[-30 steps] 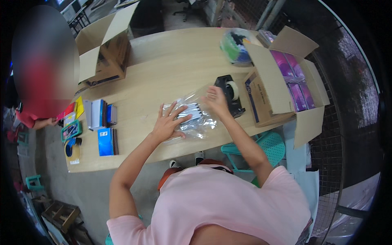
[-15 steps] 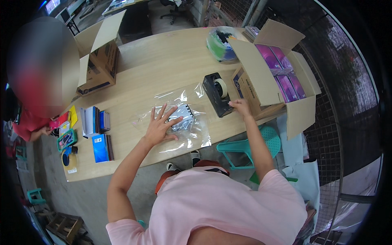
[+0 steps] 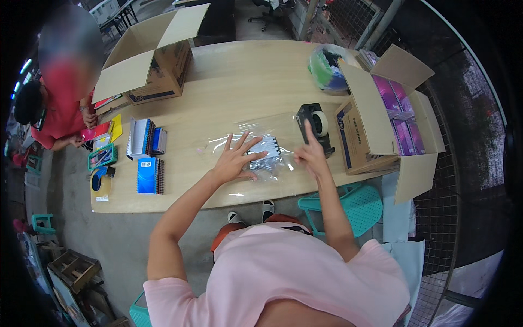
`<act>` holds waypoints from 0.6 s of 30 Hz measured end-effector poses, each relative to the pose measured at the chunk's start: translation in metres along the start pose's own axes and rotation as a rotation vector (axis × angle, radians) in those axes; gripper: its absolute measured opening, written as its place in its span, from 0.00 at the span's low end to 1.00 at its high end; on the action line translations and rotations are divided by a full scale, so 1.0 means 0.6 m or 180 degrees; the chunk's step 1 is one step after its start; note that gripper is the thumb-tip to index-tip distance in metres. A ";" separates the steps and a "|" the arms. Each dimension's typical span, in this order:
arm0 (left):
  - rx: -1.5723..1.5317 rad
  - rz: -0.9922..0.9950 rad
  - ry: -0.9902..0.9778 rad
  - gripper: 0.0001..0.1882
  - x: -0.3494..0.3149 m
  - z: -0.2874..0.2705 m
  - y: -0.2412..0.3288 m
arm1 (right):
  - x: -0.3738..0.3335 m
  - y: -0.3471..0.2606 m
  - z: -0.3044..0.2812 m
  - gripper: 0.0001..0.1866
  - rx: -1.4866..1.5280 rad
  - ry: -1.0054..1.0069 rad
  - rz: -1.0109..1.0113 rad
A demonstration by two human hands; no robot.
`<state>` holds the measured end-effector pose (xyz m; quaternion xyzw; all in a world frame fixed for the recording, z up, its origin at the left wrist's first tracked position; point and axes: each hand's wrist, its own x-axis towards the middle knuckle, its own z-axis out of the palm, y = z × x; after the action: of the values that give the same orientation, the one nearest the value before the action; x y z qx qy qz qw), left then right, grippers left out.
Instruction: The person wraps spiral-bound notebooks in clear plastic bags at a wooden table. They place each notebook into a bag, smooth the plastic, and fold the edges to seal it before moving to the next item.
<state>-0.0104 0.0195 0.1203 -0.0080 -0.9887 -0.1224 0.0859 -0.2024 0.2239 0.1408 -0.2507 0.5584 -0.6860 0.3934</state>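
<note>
A small spiral notebook [image 3: 267, 151] with a pale cover lies in a clear plastic bag [image 3: 279, 177] on the table before me. My left hand [image 3: 233, 163] is open over it, fingers spread and pressing the bag and the notebook's left side. Just right of the bag, my right hand [image 3: 312, 158] is raised with its index finger stretched out, thumb apart and the other fingers curled. Any clear tape on that finger is too small to make out. Beyond this hand stands a black tape dispenser [image 3: 306, 117] with a roll of tape [image 3: 320, 124].
Blue spiral notebooks [image 3: 150, 175] are stacked at left, near a green basket [image 3: 103, 156] and a wide tape roll [image 3: 101, 185]. Open cartons stand at far left [image 3: 163, 76] and right [image 3: 362, 131], the right one holding purple notebooks [image 3: 400, 117]. A co-worker [image 3: 65, 109] handles things at the left edge.
My right hand has come away from the tape dispenser's near end toward the bag, its index finger now extended. The left hand stays spread on the bag. The view has shifted.
</note>
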 end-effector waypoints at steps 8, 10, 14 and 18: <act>-0.0113 0.0095 0.0048 0.40 0.017 0.001 0.000 | 0.155 0.000 0.097 0.58 -0.3810 -0.1333 -0.0739; -0.0042 -0.0050 0.0173 0.34 0.010 0.003 0.008 | 0.155 -0.015 0.124 0.61 -0.4559 -0.1054 -0.0304; -0.0218 -0.0778 0.1196 0.18 0.025 0.039 0.051 | 0.130 -0.043 0.121 0.56 -0.4636 -0.0643 -0.0315; -0.1751 -0.1312 0.2636 0.08 0.053 -0.007 0.077 | 0.074 -0.007 0.033 0.39 -0.2764 -0.0453 -0.1255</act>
<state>-0.0391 0.0631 0.1409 0.2129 -0.7846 -0.3841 0.4375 -0.2128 0.1767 0.1458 -0.5392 0.7067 -0.4321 0.1520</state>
